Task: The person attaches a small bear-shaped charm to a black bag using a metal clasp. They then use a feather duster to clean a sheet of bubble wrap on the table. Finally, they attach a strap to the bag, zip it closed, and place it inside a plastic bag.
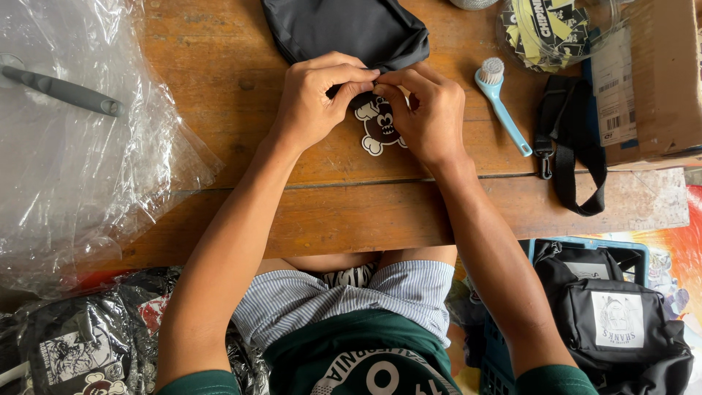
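Bare forearms reach over the bench [219, 212], where left hand [319, 97] and right hand [428, 110] together pinch a black-and-white skull patch [380, 128] below a dark pouch [344, 29].

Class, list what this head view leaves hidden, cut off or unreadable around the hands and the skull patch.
- Skull patch: its top is hidden by the left hand and right hand.
- What the fingertips pinch: covered by the fingers themselves.
- Black pouch: cut off by the top edge.
- Jar of stickers: cut off at the top.
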